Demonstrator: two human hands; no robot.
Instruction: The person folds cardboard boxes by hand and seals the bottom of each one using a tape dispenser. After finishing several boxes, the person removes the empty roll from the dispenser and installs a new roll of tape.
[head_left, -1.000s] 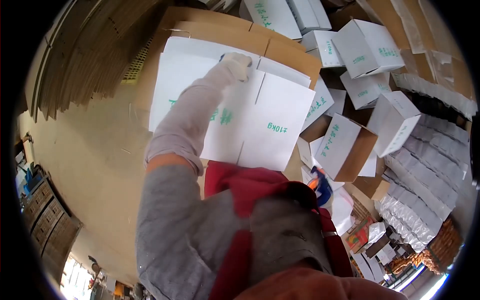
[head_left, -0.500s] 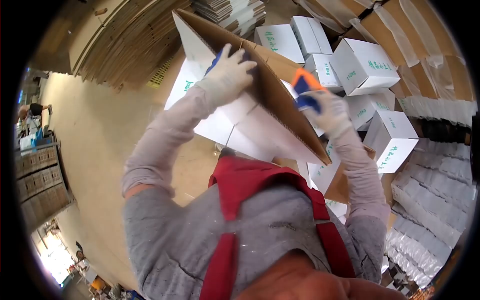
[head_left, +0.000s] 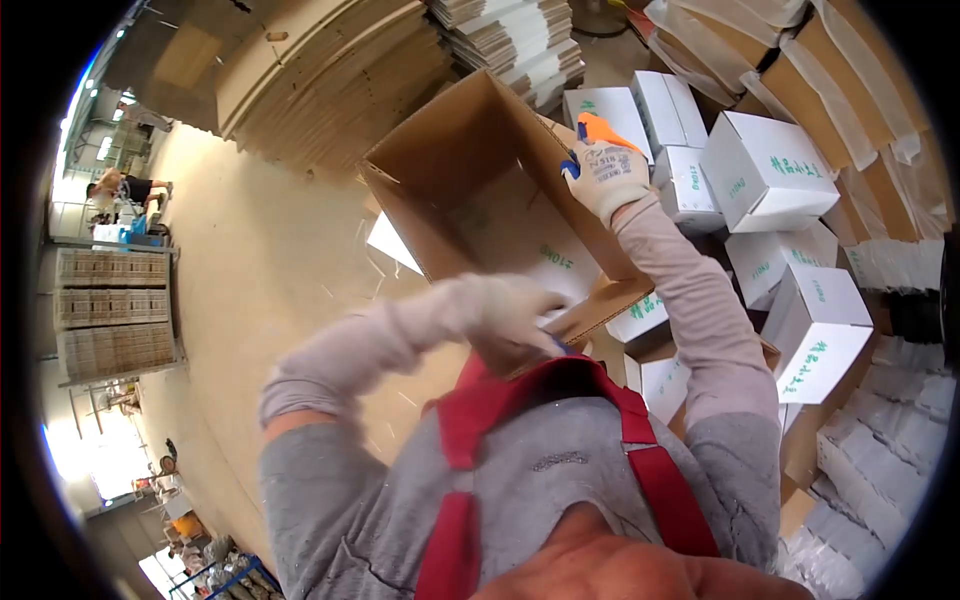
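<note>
An open cardboard box [head_left: 520, 190], brown inside with green print on a pale inner panel, stands tilted in front of me. My right hand [head_left: 610, 178], in a white glove with blue on the finger side, is at the box's right edge. Its fingers are curled around an orange object [head_left: 606, 130] whose kind I cannot make out. My left hand [head_left: 515, 312], gloved and smeared by motion, is at the box's near side, close to my red apron [head_left: 540, 375]. Its fingers are too blurred to read.
White boxes with green print [head_left: 765, 170] are piled at the right. Flat cardboard stacks [head_left: 330, 90] stand at the far left, and wrapped white bundles [head_left: 880, 450] at the lower right. Another person [head_left: 125, 190] is far off at the left.
The box has turned so that its open inside faces me. My left hand has come down from its upper side to the near side. My right hand has moved up to the box's right edge.
</note>
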